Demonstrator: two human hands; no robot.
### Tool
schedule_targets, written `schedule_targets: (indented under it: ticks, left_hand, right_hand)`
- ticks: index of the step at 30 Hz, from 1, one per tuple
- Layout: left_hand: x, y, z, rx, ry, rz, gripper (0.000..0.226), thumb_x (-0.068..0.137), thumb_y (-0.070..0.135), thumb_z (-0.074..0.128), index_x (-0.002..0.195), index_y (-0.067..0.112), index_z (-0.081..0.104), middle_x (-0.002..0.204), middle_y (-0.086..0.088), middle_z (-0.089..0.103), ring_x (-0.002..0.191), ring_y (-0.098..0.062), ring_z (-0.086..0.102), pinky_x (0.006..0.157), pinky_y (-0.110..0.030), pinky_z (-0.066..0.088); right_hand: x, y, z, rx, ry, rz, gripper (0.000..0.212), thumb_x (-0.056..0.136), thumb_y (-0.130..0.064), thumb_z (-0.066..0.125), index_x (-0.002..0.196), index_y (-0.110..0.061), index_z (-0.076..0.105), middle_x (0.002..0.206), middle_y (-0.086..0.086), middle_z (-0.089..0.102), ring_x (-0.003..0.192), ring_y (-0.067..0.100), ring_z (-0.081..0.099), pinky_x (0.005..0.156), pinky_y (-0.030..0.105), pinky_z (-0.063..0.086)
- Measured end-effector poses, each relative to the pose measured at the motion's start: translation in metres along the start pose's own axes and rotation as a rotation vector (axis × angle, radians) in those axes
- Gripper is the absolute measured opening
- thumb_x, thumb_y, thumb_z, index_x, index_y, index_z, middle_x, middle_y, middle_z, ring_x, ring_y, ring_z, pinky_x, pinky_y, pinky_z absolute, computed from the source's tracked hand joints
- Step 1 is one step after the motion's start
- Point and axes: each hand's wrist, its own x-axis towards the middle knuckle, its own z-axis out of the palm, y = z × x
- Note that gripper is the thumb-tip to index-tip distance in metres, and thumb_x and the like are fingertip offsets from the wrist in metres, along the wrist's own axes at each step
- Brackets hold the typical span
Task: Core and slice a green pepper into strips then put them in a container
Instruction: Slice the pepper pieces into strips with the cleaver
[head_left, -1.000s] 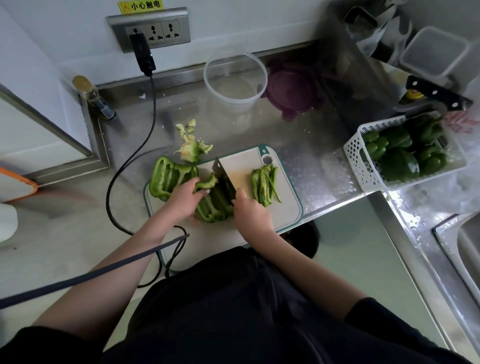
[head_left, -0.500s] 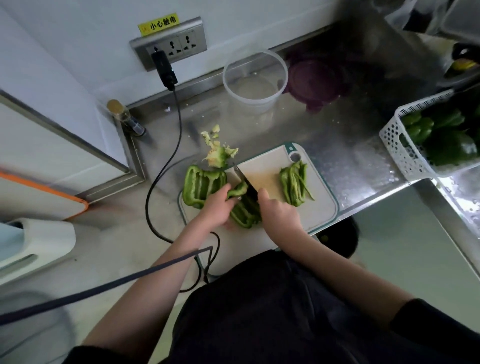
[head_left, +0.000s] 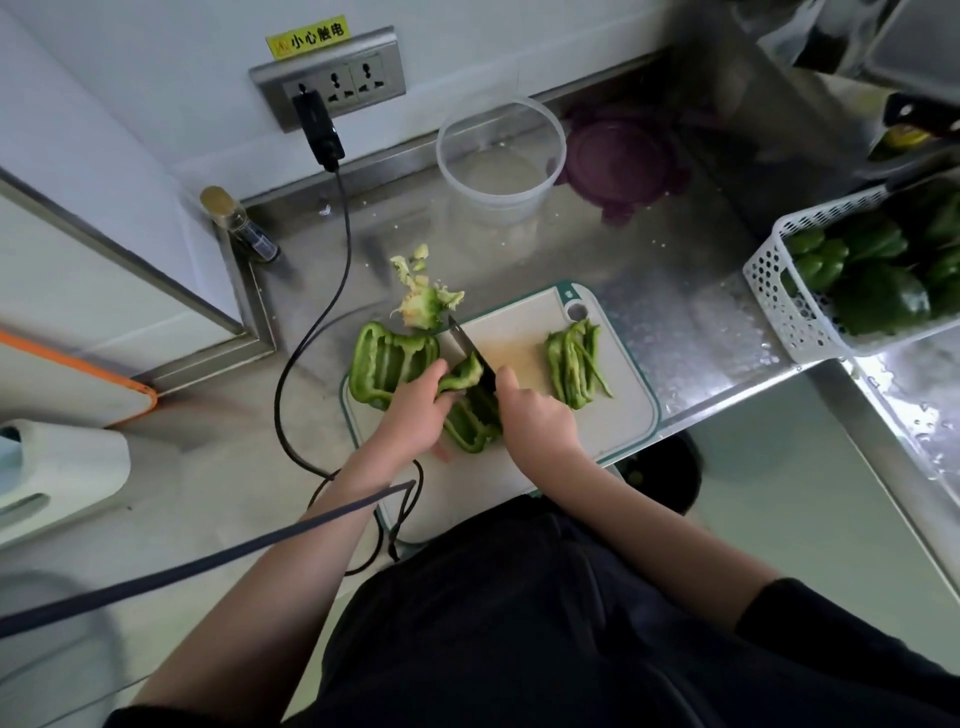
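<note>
On the pale cutting board (head_left: 524, 332) my left hand (head_left: 413, 410) holds down a green pepper piece (head_left: 470, 415) with curled fingers. My right hand (head_left: 537, 415) grips a knife (head_left: 467, 348), its blade edge-down on that piece right beside my left fingers. A flat opened pepper half (head_left: 387, 361) lies on the board's left end. A pile of cut strips (head_left: 574, 364) lies on the right end. The removed core (head_left: 423, 299) sits just behind the board. A clear round container (head_left: 501, 156) stands further back on the steel counter.
A purple lid (head_left: 621, 163) lies right of the container. A white basket (head_left: 789, 296) of whole green peppers stands at the right. A black cable (head_left: 311, 332) runs from the wall socket (head_left: 332, 78) past the board's left side. A small bottle (head_left: 239, 223) stands in the back left corner.
The knife has tipped from flat-faced to edge-down and cut further into the pepper piece. Both hands stay on the board. The camera has shifted so the scene sits further right.
</note>
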Motion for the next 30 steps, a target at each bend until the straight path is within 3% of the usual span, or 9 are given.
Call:
schedule_targets:
  ticks: [3, 5, 8, 12, 16, 22, 25, 28, 30]
  left_hand:
    - [-0.002, 0.001, -0.003, -0.083, -0.026, -0.058, 0.052, 0.098, 0.022, 0.048, 0.146, 0.017, 0.028, 0.103, -0.005, 0.055, 0.068, -0.029, 0.058, 0.063, -0.050, 0.057]
    - [-0.001, 0.000, -0.011, -0.100, -0.022, -0.102, 0.057, 0.098, 0.024, 0.048, 0.149, 0.018, 0.022, 0.117, -0.001, 0.047, 0.059, -0.022, 0.055, 0.058, -0.037, 0.057]
    - [0.002, -0.008, -0.025, -0.114, -0.043, -0.132, 0.057, 0.097, 0.025, 0.049, 0.148, 0.020, 0.022, 0.094, -0.005, 0.057, 0.042, -0.009, 0.042, 0.045, -0.024, 0.048]
    - [0.002, -0.011, -0.032, -0.259, -0.075, -0.160, 0.057, 0.095, 0.027, 0.053, 0.145, 0.025, 0.026, 0.092, -0.011, 0.062, 0.037, -0.009, 0.038, 0.064, -0.047, 0.058]
    - [-0.002, -0.016, -0.035, -0.206, -0.075, -0.148, 0.048, 0.096, 0.022, 0.052, 0.140, 0.020, 0.033, 0.070, -0.002, 0.046, 0.036, -0.007, 0.032, 0.036, -0.019, 0.041]
    - [0.001, -0.019, -0.031, -0.211, -0.088, -0.140, 0.046, 0.096, 0.022, 0.052, 0.139, 0.020, 0.035, 0.060, 0.001, 0.044, 0.033, -0.004, 0.030, 0.039, -0.022, 0.036]
    - [0.007, -0.010, -0.023, -0.202, -0.098, -0.121, 0.055, 0.095, 0.022, 0.053, 0.144, 0.018, 0.028, 0.065, -0.005, 0.047, 0.043, -0.009, 0.031, 0.039, -0.019, 0.029]
    - [0.014, 0.006, -0.013, -0.147, -0.097, -0.100, 0.054, 0.095, 0.023, 0.054, 0.143, 0.014, 0.030, 0.103, -0.018, 0.061, 0.055, -0.009, 0.045, 0.043, -0.019, 0.037]
    - [0.018, 0.011, -0.007, -0.117, -0.094, -0.068, 0.048, 0.094, 0.022, 0.055, 0.138, 0.013, 0.037, 0.096, -0.009, 0.060, 0.060, -0.011, 0.048, 0.046, -0.021, 0.038]
  right_hand:
    - [0.000, 0.000, 0.001, 0.009, 0.009, -0.008, 0.032, 0.090, 0.004, 0.043, 0.117, -0.010, 0.032, 0.073, 0.003, 0.050, 0.061, 0.028, 0.049, 0.052, 0.033, 0.042]
    - [0.002, 0.001, 0.001, 0.031, 0.003, -0.001, 0.029, 0.091, 0.002, 0.042, 0.115, -0.011, 0.032, 0.074, 0.005, 0.054, 0.061, 0.028, 0.049, 0.052, 0.034, 0.042]
    - [0.005, 0.005, 0.000, 0.074, 0.016, 0.014, 0.015, 0.097, -0.007, 0.041, 0.109, -0.012, 0.034, 0.076, 0.006, 0.058, 0.059, 0.028, 0.049, 0.051, 0.033, 0.041]
    - [0.004, 0.008, -0.001, 0.112, 0.034, 0.036, 0.009, 0.099, -0.008, 0.039, 0.104, -0.013, 0.033, 0.071, 0.005, 0.050, 0.057, 0.028, 0.045, 0.049, 0.032, 0.036]
    - [0.003, 0.008, -0.003, 0.111, 0.025, 0.050, 0.006, 0.100, -0.011, 0.037, 0.106, -0.013, 0.034, 0.077, 0.009, 0.059, 0.055, 0.026, 0.043, 0.045, 0.029, 0.032]
    - [-0.003, 0.039, -0.013, 0.176, 0.108, 0.197, 0.017, 0.103, -0.020, 0.034, 0.117, -0.012, 0.036, 0.082, 0.012, 0.062, 0.065, 0.030, 0.056, 0.051, 0.032, 0.037]
    - [-0.005, 0.048, -0.027, 0.386, 0.208, 0.242, 0.022, 0.103, -0.028, 0.030, 0.109, -0.010, 0.040, 0.073, 0.010, 0.053, 0.065, 0.032, 0.052, 0.052, 0.033, 0.034]
    - [-0.009, 0.046, -0.037, 0.421, 0.236, 0.194, 0.021, 0.102, -0.030, 0.031, 0.099, -0.011, 0.039, 0.070, 0.008, 0.051, 0.061, 0.031, 0.050, 0.047, 0.031, 0.028]
    - [-0.014, 0.041, -0.036, 0.339, 0.173, 0.159, 0.018, 0.103, -0.031, 0.030, 0.095, -0.015, 0.034, 0.068, 0.005, 0.048, 0.061, 0.030, 0.049, 0.048, 0.031, 0.031]
